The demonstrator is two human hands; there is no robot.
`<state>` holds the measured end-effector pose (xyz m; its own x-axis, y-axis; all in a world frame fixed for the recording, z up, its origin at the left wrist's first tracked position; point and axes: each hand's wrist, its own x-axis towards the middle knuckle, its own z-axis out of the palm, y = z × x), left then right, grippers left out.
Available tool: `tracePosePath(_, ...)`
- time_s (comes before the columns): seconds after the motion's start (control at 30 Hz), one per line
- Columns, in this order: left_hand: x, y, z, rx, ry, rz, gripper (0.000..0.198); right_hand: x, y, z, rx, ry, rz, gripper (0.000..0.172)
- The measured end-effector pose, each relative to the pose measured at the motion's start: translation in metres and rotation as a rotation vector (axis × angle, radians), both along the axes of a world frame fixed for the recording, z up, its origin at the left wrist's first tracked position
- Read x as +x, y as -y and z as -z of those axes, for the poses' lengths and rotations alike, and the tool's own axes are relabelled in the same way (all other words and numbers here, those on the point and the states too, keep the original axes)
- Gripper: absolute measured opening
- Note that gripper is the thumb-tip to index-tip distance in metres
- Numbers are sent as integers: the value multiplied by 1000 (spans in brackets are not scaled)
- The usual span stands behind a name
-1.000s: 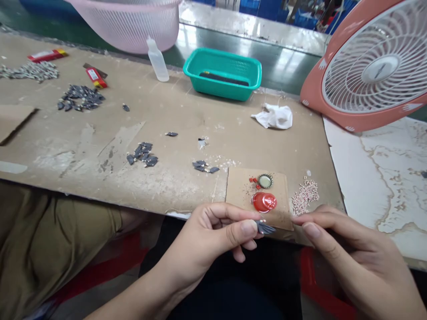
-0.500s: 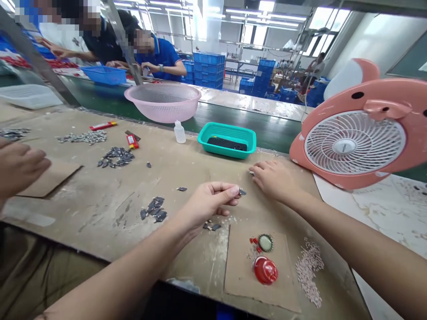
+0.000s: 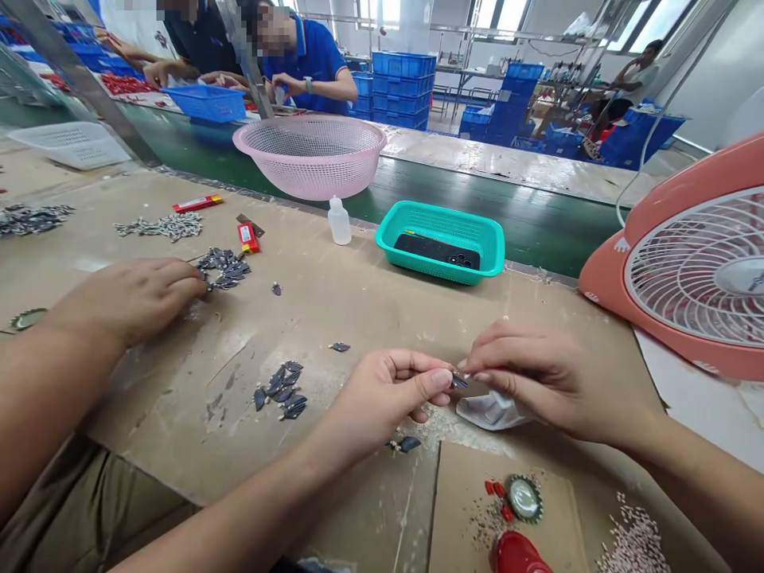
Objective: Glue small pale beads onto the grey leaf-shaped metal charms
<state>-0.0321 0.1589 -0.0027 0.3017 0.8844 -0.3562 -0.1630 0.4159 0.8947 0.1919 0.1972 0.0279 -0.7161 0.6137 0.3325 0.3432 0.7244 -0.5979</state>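
Small dark grey leaf-shaped piece (image 3: 458,381) was held up between the two hands, above the bench and slightly right of the middle of the view. Its long axis appeared to lie roughly left to right, with the narrower end towards the right hand, though its exact outline was too small to be made out. It was pinched narrowly between the thumb and forefinger of the left hand (image 3: 387,395), so that hand was judged the nearer and the one bearing it. From the right, the curled fingertips (image 3: 473,364) of the right hand (image 3: 546,380) were brought against the piece; whether it was gripped by them could not be told. Beneath the right hand, a crumpled white cloth (image 3: 493,412) was lying on the cardboard-topped bench (image 3: 167,422). Just below the left hand, a loose dark piece (image 3: 409,444) was seen, and a small group of similar pieces (image 3: 280,390) lay further left. On a cardboard square (image 3: 498,517) at the near right were a crimped bottle cap (image 3: 524,498) and a red lid (image 3: 516,555), with pale pink granules (image 3: 633,543) to its right. Far left, a co-worker's hand (image 3: 128,302) was placed against a heap of dark pieces (image 3: 225,269).
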Motion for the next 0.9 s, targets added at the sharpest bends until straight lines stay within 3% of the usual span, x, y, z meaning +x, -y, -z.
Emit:
tracePosePath(0.13, 1, -1, 2, -1, -4, 18, 31, -4, -3, 5, -74, 13, -33, 13)
tracePosePath(0.53, 8, 8, 1, 56, -91, -49, 15, -14, 0, 4, -363, 156, 95, 13)
tracePosePath(0.7, 8, 9, 2, 68, -97, -66, 12, -20, 4, 7, -299, 175, 157, 13)
tracePosePath(0.9, 1, 15, -2, 73, -112, -55, 17, -15, -3, -3, 1, 103, 437, 10)
